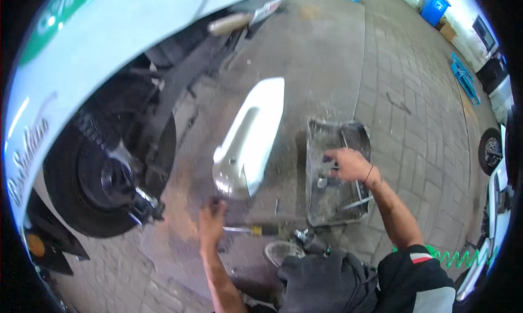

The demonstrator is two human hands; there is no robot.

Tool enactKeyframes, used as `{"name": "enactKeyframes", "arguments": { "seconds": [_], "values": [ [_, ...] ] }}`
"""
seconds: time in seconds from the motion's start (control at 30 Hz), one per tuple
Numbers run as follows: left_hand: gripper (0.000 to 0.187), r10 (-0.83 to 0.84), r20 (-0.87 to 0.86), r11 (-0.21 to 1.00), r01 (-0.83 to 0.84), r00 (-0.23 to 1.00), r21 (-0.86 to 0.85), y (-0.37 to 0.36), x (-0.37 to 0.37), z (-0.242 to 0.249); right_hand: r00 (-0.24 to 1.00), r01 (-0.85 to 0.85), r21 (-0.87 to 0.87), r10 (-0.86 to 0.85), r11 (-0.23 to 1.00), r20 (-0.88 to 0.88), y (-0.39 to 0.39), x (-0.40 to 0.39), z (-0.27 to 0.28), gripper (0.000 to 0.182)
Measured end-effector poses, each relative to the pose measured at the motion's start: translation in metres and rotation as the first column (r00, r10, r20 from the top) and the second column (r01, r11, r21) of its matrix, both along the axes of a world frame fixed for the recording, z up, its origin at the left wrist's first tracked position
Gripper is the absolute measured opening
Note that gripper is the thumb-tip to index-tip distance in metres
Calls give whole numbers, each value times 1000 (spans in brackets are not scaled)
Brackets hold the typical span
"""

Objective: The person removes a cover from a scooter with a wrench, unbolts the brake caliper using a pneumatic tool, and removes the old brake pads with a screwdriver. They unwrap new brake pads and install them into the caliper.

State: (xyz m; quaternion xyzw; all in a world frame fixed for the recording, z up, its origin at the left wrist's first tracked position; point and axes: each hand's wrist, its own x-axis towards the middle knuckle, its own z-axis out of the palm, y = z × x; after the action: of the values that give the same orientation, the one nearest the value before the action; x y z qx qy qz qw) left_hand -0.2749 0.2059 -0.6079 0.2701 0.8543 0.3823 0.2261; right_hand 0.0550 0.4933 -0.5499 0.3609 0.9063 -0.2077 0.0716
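Over the dark tray (321, 208) on the floor is my right hand (348, 164), its fingers curled above small parts inside; whether they hold anything is too small to tell. My left hand (212, 220) is blurred, just below the rounded lower end of a white and silver cover (253, 133) lying on the floor. To the right of that hand lies a screwdriver (256, 230) with a yellow and black handle. Long metal tools (357, 203) rest in the tray.
A white scooter body (109, 35) with an exposed wheel (65, 176) stands at the left. A power tool (310, 241) lies by my shoe. A green coiled hose (463, 258) is at the right. Blue bin (434, 7) and blue stand (464, 78) are farther back.
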Motion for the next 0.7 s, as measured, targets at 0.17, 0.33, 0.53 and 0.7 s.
{"name": "enactKeyframes", "arguments": {
  "seconds": [0.17,0.33,0.53,0.7],
  "values": [
    [31,-382,-73,890,388,921,241,97,29,148,977,104,92,-84,990,-197,51,-63,47,33],
    [25,-168,-895,691,697,413,192,241,-1,272,555,292,67,-112,954,-825,187,-185,107,23],
    [41,-395,-907,821,498,146,-277,356,-37,264,463,441,191,-40,877,-885,391,-337,142,33],
    [46,-357,-906,839,504,226,-205,359,-31,260,881,213,415,9,885,-473,479,-408,108,65]
  ]
}}
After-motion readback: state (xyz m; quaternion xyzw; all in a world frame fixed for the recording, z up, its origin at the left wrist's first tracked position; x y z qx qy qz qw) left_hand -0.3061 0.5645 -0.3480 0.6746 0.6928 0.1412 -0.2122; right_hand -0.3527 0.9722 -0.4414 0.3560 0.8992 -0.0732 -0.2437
